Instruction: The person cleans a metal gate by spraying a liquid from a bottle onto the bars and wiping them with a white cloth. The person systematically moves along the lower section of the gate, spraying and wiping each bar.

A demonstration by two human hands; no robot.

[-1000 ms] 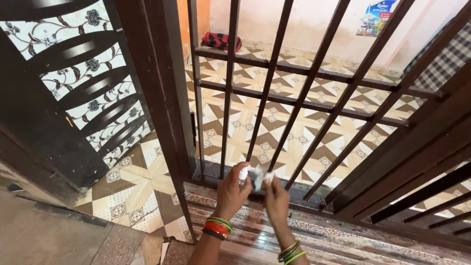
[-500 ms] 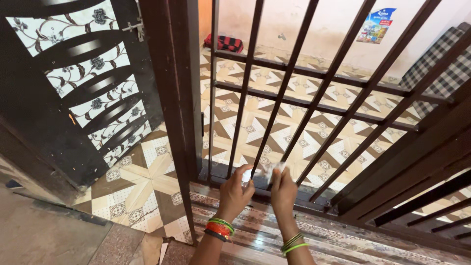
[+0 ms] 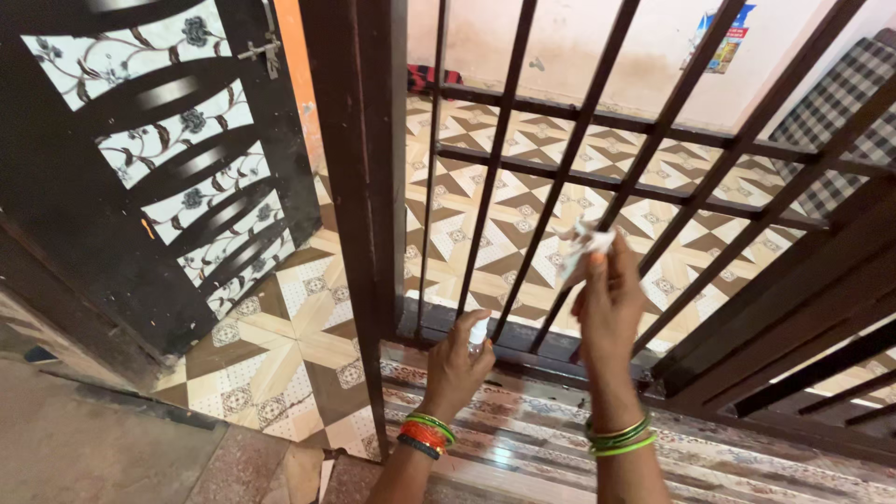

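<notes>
Cloth (image 3: 586,245), small, white and crumpled, pinched in fingertips of right hand (image 3: 609,303) just right of frame centre, against a slanted bar of dark metal gate (image 3: 560,177); small white bottle (image 3: 478,334) gripped by closed left hand (image 3: 455,369) lower centre, near gate's bottom rail; green and red bangles (image 3: 425,434) on both wrists; beyond, patterned tile floor (image 3: 485,224); checked mattress (image 3: 840,103) upper right.

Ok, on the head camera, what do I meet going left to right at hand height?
Patterned black door panel → thick brown gate post → left hand holding a small white bottle → right hand holding a crumpled white cloth against a gate bar → checked cushion at far right.
</notes>
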